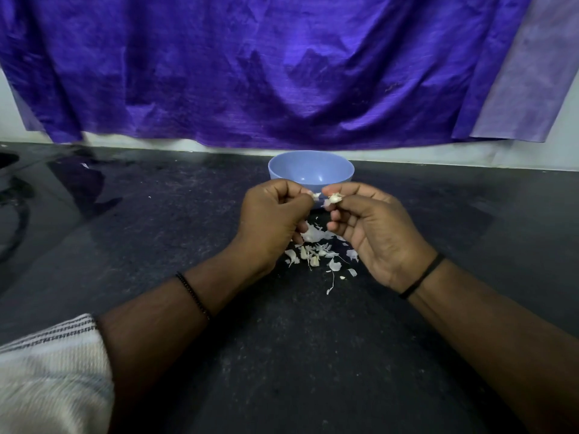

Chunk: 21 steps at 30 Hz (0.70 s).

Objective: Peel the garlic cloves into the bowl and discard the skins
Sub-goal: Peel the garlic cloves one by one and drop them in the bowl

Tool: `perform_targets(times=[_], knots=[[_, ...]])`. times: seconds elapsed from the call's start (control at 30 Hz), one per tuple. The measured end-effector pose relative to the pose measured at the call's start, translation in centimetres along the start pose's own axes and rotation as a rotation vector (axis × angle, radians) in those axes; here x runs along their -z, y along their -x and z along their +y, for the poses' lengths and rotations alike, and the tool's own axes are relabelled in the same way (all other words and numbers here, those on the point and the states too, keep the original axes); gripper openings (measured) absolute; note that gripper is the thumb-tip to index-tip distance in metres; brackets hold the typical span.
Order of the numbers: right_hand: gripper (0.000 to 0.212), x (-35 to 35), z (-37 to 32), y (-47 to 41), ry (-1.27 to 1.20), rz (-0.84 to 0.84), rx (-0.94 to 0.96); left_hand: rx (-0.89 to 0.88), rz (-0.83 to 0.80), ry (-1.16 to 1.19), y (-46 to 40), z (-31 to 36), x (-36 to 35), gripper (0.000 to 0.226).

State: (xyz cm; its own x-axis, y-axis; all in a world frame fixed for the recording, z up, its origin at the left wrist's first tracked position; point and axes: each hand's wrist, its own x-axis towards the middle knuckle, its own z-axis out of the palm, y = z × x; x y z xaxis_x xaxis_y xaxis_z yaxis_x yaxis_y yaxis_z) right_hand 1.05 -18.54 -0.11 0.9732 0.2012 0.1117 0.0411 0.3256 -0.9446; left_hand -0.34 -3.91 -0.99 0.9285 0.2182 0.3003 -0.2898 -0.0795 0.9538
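A light blue bowl [310, 169] stands on the dark counter [156, 220] just beyond my hands; the part of its inside that I see holds nothing. My right hand [376, 233] pinches a small garlic clove [334, 198] between thumb and fingertips, just in front of the bowl. My left hand [272, 220] pinches a white scrap of skin [315, 195] a short way left of the clove. Below both hands, a pile of garlic skins and a few unpeeled cloves [316, 250] lies scattered on the counter.
A purple cloth [282, 73] hangs over the wall behind the counter, down to just above the bowl. A dark rounded shape [9, 195] sits at the counter's far left edge. My striped sleeve [47, 371] fills the lower left corner.
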Motion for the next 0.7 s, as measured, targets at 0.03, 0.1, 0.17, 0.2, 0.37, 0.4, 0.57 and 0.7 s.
perform_targets(times=[0.03, 0.1, 0.17, 0.2, 0.37, 0.4, 0.57, 0.7], knots=[[0.027, 0.0, 0.1, 0.1, 0.024, 0.003, -0.012, -0.010, -0.020, -0.026, 0.1, -0.1, -0.1, 0.009], [0.026, -0.1, 0.2, 0.1, 0.053, 0.016, -0.023, -0.036, -0.055, -0.089, 0.2, -0.4, -0.2, 0.013], [0.025, 0.0, 0.3, 0.0, 0.089, 0.051, -0.013, -0.056, -0.068, -0.128, 0.2, -0.6, -0.2, 0.015], [0.023, 0.1, 0.3, -0.1, 0.115, 0.071, -0.003, -0.063, -0.071, -0.138, 0.2, -0.7, -0.2, 0.015], [0.012, 0.4, 0.4, -0.1, 0.197, 0.084, 0.035, -0.144, -0.138, -0.196, 0.4, -0.7, -0.2, 0.018], [0.011, 0.3, 0.4, -0.1, 0.187, 0.090, 0.033, -0.145, -0.145, -0.196, 0.4, -0.7, -0.2, 0.015], [0.009, 0.5, 0.7, -0.3, 0.295, 0.099, 0.007, -0.055, -0.132, -0.177, 0.1, -1.1, 0.0, 0.007], [0.008, 1.4, 0.5, -0.5, 0.736, 0.119, 0.168, -0.039, -0.063, -0.250, -0.2, -1.1, 0.4, 0.015]])
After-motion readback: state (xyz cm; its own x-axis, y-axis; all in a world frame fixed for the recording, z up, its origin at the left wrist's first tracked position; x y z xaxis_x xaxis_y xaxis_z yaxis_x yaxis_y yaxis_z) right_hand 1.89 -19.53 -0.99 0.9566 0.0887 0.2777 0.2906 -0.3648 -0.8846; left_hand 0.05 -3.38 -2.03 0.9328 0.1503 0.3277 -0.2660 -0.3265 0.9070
